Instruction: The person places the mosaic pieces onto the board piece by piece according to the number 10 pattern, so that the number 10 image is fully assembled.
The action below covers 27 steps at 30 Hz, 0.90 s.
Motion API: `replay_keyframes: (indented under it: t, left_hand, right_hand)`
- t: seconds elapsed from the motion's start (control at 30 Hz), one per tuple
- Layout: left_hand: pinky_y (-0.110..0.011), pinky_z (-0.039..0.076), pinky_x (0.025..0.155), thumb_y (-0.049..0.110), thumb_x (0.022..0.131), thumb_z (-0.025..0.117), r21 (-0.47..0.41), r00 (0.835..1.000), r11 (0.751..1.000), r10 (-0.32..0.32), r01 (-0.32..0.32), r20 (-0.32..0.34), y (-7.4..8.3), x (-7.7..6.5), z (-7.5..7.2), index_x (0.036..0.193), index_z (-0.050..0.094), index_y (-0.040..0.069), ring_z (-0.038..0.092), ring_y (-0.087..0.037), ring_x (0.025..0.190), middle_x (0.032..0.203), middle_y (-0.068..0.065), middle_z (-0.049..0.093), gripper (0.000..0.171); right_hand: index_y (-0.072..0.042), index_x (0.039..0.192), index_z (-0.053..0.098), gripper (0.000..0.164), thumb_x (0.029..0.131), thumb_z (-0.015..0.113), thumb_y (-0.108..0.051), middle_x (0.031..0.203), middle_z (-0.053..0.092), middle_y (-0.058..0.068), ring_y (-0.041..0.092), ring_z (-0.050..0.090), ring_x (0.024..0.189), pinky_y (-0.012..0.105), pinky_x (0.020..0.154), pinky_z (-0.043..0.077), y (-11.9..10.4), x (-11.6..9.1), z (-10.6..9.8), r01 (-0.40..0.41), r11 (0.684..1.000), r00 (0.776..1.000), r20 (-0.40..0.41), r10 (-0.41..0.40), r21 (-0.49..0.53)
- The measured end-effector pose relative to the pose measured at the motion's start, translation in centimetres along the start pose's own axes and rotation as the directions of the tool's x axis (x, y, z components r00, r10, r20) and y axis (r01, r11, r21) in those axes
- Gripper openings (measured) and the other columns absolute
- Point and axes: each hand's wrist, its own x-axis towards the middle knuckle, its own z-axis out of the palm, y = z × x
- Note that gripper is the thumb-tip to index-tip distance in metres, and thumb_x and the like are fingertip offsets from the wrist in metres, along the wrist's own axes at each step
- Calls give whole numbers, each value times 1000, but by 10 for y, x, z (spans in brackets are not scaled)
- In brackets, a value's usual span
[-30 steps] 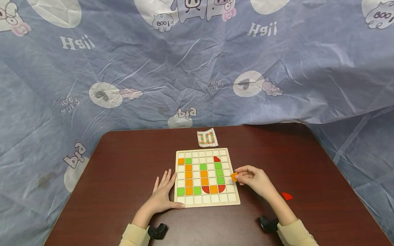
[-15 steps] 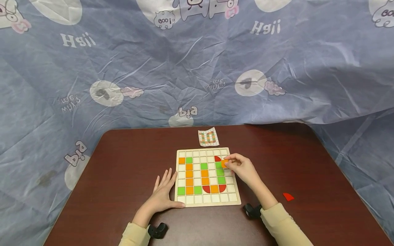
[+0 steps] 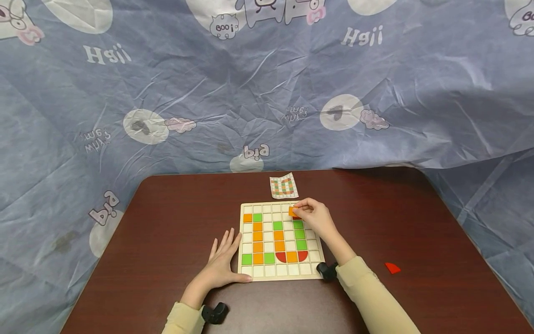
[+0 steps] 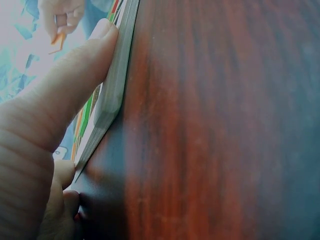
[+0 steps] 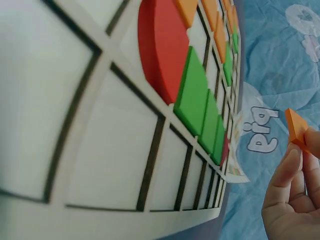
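Observation:
A pale grid board (image 3: 288,278) lies on the table, set with orange and green square tiles and red quarter-circle tiles. Between thumb and fingers, my right hand (image 3: 319,221) pinches an orange square tile (image 3: 292,211) over the board's upper right, partly covering a red tile there. The right wrist view shows that orange tile (image 5: 297,127) tilted, clear of the grid. My left hand (image 3: 219,266) rests at the board's left side with fingers spread and straight, its thumb at the near left corner. In the left wrist view, that thumb (image 4: 75,75) lies along the board's edge (image 4: 112,90).
A loose red quarter-circle tile (image 3: 392,267) lies on the dark wooden table (image 3: 183,208) to the right. Behind the board is a small paper (image 3: 283,186) printed with a coloured grid pattern. A blue-grey printed cloth (image 3: 208,93) hangs beyond the table.
My right hand has carried the orange tile from the board's right edge up and left to over its upper right cells. My left hand stays in place.

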Motion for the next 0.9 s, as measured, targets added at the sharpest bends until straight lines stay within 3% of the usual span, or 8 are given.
replay_keyframes:
  t: [0.23,0.9]
  left_hand:
    - [-60,-6,119,56,65,86,-17,1000,1000,5,-5,-7,0,0,0,159,16,9,-1,-35,154,166,-16,2,126]
    - [-57,-7,120,57,65,85,7,1000,1000,-5,5,5,-1,0,-1,159,14,12,-3,-31,154,166,-13,1,126]
  right_hand:
    - [-9,101,72,14,90,72,-17,93,73,8,20,66,80,26,66,52,6,12,8,-13,1000,1000,14,13,-25]
    - [-11,97,73,9,88,73,-13,93,73,7,18,66,83,34,75,55,8,25,21,16,980,998,58,-4,-197]
